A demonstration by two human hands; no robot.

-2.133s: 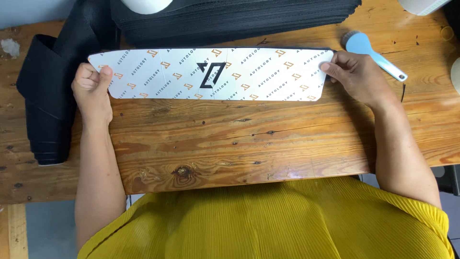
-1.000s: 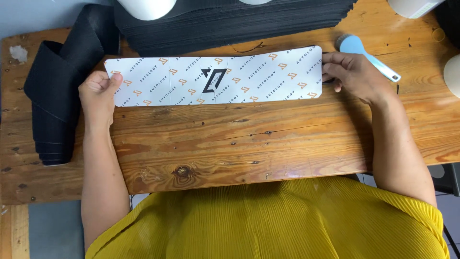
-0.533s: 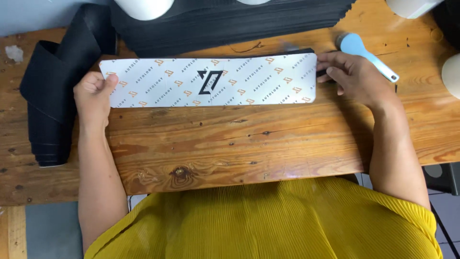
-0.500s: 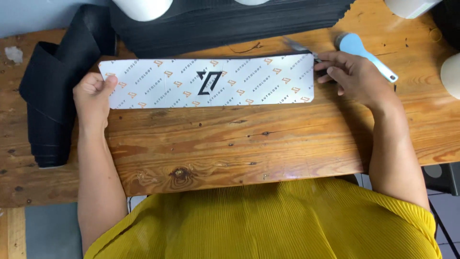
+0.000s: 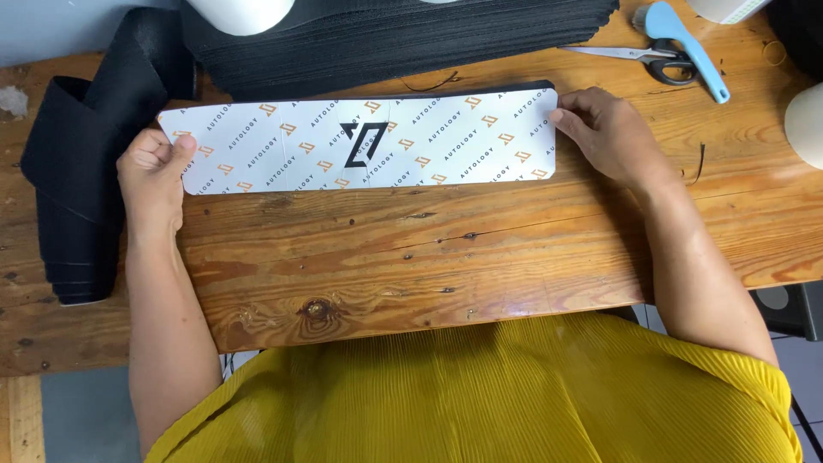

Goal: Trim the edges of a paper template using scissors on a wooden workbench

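A long white card (image 5: pixel 360 144) with rounded corners, a black emblem in the middle and small orange marks lies flat across the wooden table (image 5: pixel 411 257). My left hand (image 5: pixel 153 171) pinches its left end between thumb and fingers. My right hand (image 5: pixel 604 133) holds its right end with the fingertips on the edge. A thin black layer shows along the card's top right edge, under it.
A wide stack of black sheets (image 5: pixel 394 39) lies behind the card. Folded black strips (image 5: pixel 77 171) hang at the left. Scissors (image 5: pixel 639 58) and a light blue brush (image 5: pixel 686 39) rest at the back right. White rounded objects stand at top left (image 5: pixel 240 10) and at the right edge (image 5: pixel 806 120).
The card has shifted slightly on the table between both hands, which keep their hold on its ends. The view moved, so the scissors now show.
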